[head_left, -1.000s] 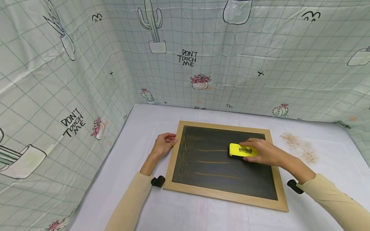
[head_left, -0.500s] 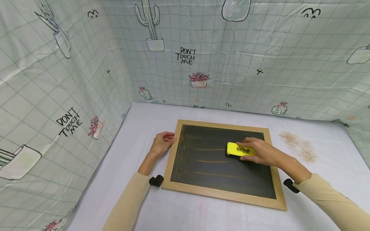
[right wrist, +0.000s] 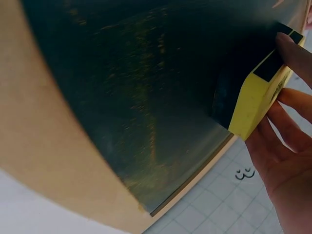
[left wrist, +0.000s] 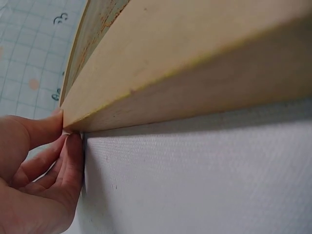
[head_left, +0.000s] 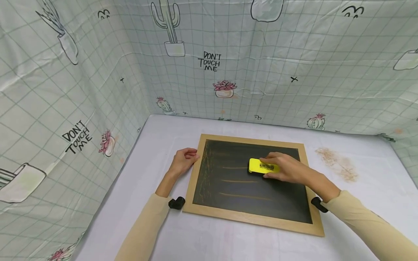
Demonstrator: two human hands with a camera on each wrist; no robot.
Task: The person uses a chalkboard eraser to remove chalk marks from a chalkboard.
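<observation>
A wood-framed blackboard [head_left: 212, 210] lies flat on the white table, with faint orange chalk lines [head_left: 240, 181] across its left half. My right hand [head_left: 287, 170] grips a yellow eraser [head_left: 261, 166] pressed on the board near its upper middle; the right wrist view shows the eraser [right wrist: 256, 105] held between thumb and fingers [right wrist: 292, 48]. My left hand [head_left: 183, 162] rests on the table at the frame's left edge, fingers curled against the wood. In the left wrist view the fingertips [left wrist: 58, 129] touch the corner of the frame [left wrist: 185, 73].
A brownish chalk-dust smear [head_left: 336, 164] marks the white tablecloth [head_left: 163, 137] right of the board. Cactus-print curtains [head_left: 254, 72] wall in the table at the back and left. Black wrist-camera mounts [head_left: 176, 202] sit at both sleeves.
My right hand has slid the yellow eraser leftward over the board, shortening the top chalk line. The left hand has stayed at the frame's left edge.
</observation>
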